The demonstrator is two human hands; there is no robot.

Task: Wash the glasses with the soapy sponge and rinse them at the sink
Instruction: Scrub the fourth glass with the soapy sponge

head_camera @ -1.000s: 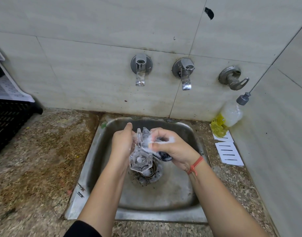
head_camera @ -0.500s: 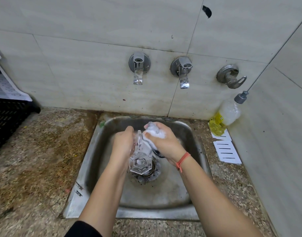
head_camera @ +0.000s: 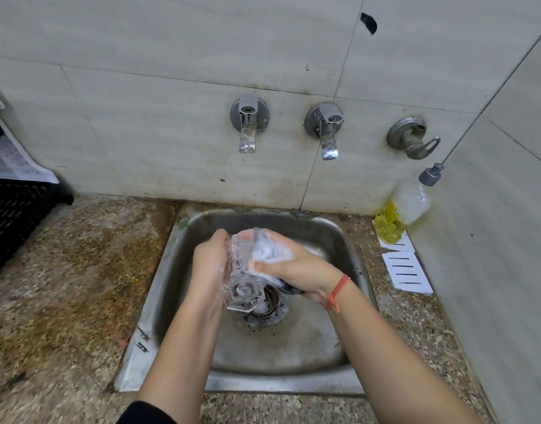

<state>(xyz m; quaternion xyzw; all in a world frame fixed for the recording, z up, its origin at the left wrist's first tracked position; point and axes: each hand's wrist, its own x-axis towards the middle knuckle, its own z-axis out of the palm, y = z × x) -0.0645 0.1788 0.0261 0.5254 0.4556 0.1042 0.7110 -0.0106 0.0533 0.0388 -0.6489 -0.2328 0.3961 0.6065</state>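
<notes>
My left hand (head_camera: 212, 266) curls round the glass (head_camera: 243, 284) and holds it tilted just above the drain (head_camera: 270, 307), its thick six-sided base turned toward me. My right hand (head_camera: 298, 269) grips the soapy sponge (head_camera: 270, 250) and presses it against the glass on the side away from my left palm, foam over my fingers. The danger I see is the soap: the glass is wet and slick, only one hand truly holds it, and a hard push from the sponge could squeeze it out of my grip. It would drop onto the steel of the sink (head_camera: 281, 385) right beside the drain and could chip or break. The taps (head_camera: 247, 130) on the wall above the drain show no stream, so rinsing is not yet done
</notes>
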